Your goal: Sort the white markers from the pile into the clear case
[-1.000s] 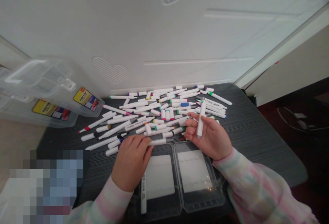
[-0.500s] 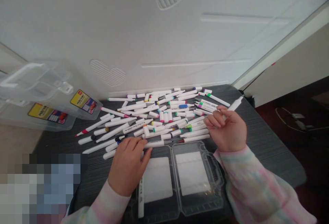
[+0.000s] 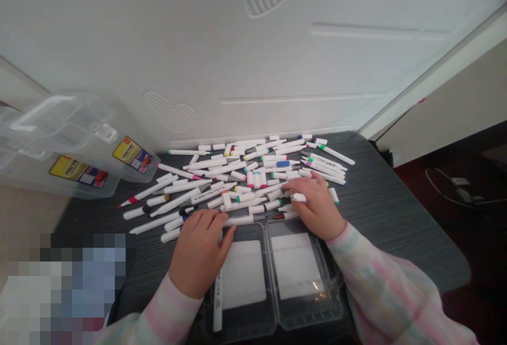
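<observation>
My right hand (image 3: 318, 206) is low over the near right side of a pile of white markers (image 3: 257, 178). A white marker (image 3: 298, 197) is pinched in its fingers, one end showing and the rest hidden. An open clear plastic case (image 3: 272, 292) lies in front of me, with a white panel in each half. My left hand (image 3: 201, 250) rests at the case's upper left corner. It is closed around the upper end of another white marker (image 3: 217, 302), which lies along the left side of the case. Beyond its fingertips lies a grey-tipped marker (image 3: 242, 220).
Two clear cases (image 3: 79, 144) with yellow labels stand at the left. A white panel (image 3: 277, 70) with heart shapes rises behind the dark table (image 3: 400, 229). A blurred-out patch covers the lower left. A cable lies on the floor at the right.
My right hand has come down and to the left with its marker, from above the table's right side to the near edge of the pile. My left hand has stayed put.
</observation>
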Tool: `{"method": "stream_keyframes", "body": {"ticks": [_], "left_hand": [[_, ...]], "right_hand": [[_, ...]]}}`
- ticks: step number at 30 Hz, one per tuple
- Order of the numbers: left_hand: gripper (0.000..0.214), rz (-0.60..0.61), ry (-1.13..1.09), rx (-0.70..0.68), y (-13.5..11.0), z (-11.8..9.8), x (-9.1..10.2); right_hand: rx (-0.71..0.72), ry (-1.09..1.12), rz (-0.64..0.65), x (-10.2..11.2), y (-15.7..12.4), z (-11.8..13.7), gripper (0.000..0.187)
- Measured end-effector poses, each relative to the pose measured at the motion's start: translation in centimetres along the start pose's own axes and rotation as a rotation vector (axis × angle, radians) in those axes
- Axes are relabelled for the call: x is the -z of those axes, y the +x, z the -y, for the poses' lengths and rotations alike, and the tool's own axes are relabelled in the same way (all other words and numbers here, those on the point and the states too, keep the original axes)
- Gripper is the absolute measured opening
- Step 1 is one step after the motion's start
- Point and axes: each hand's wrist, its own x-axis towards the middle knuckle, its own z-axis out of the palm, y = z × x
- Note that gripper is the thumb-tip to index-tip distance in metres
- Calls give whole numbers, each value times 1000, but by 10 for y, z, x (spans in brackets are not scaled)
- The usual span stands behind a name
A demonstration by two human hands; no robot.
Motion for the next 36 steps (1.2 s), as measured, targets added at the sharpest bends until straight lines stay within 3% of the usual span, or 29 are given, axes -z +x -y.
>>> {"method": "stream_keyframes", "body": {"ticks": [6,13,20,29,32,36], "left_hand": [[15,-6,-15,7,-1,0,0],[16,8,-35,38,-1,-1,-1],[17,-6,-49,56,-2,-3,2],[15,-127,-51,144,7,9,11],[17,-88,84,162,24,18,17],[21,78,275,132,52,23,20]], "right_hand": [[21,76,-70,-4,-3,2,22],[-266,471,-94,17,15,2,19],[-182,435,-113,60,57,31,17],[-203,651,-188,68,72,36,17],[-208,703,-247,78,69,32,13],[-211,785,-451,102,61,33,12]]}}
